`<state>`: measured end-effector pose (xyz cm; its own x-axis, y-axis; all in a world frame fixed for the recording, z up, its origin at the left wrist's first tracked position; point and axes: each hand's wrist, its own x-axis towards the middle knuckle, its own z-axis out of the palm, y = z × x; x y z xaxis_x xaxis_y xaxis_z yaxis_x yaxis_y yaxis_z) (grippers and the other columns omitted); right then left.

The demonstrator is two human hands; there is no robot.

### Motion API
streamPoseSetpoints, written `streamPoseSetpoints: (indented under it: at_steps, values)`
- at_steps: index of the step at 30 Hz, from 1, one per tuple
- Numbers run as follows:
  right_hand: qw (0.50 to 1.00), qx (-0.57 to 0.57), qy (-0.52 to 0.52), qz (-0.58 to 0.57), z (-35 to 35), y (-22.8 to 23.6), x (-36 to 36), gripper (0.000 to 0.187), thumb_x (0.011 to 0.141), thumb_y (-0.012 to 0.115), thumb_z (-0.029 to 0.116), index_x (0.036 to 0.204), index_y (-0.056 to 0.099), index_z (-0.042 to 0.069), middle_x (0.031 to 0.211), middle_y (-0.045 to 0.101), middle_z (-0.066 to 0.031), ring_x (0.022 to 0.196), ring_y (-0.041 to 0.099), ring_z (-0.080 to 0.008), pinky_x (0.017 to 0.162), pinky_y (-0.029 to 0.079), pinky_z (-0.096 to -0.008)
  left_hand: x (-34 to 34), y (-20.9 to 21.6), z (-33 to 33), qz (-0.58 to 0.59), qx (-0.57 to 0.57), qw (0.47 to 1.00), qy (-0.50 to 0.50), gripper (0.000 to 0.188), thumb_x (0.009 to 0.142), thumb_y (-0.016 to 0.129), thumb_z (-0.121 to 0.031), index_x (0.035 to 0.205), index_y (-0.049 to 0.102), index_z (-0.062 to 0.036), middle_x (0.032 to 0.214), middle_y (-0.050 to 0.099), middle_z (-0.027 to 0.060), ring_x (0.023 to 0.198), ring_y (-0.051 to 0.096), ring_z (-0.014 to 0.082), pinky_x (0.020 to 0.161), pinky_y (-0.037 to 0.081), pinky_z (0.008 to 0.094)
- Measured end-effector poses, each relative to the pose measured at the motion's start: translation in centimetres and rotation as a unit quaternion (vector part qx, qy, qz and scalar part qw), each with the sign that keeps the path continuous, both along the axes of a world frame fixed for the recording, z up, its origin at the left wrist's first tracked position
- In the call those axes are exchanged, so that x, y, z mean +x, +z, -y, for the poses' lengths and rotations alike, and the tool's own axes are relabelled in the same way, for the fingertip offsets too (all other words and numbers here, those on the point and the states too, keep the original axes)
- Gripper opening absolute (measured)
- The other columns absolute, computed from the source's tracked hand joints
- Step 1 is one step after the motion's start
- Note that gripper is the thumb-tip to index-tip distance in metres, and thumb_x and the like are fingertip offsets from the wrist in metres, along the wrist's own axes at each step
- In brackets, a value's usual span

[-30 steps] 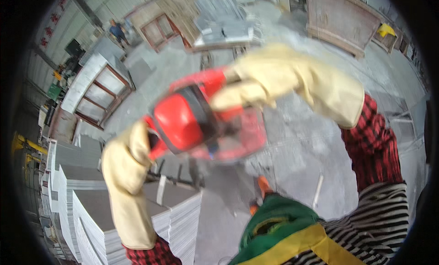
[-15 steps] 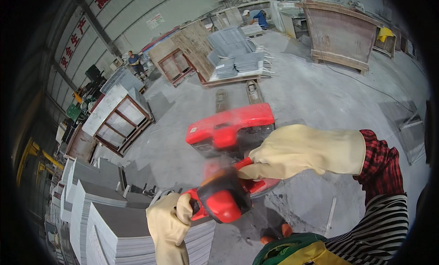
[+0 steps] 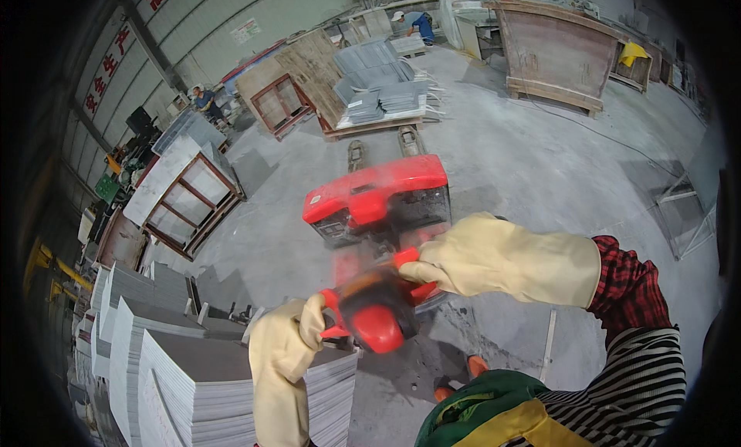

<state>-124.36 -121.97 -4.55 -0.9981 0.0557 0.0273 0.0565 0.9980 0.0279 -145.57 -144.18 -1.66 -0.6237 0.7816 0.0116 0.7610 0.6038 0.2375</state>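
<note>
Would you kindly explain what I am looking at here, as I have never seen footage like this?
This is one fisheye view from a camera on a person's head, looking down, so straight edges bend. Both gloved hands hold the red handle head of a red pallet truck: the left hand grips its left side, the right hand its right. The truck stands on a dusty grey concrete floor. Stacks of grey stone slabs sit at lower left, and more slabs on a pallet lie beyond.

Red pallet jack (image 3: 378, 200) on the grey floor (image 3: 525, 161), its handle (image 3: 374, 312) (red, blurred) tilted toward the camera.
</note>
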Motion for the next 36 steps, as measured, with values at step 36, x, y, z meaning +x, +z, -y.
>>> streamPoseSetpoints:
  at_steps: [36]
  values:
    - [0.995, 0.1, -0.025, -0.002, 10.3, -1.7, -1.8, 0.046, 0.099, 0.053, 0.017, 0.145, 0.049, 0.017, 0.1, 0.064, -0.008, 0.078, 0.072, -0.0258, 0.057, 0.06, -0.0405, -5.5, -4.0, 6.5, -0.043, 0.208, 0.966, -0.151, 0.034, 0.093, 0.055, -0.029, 0.078, 0.068, -0.0018, 0.071, 0.062, 0.0219, 0.066, 0.062, 0.0406, 0.063, 0.05, 0.044]
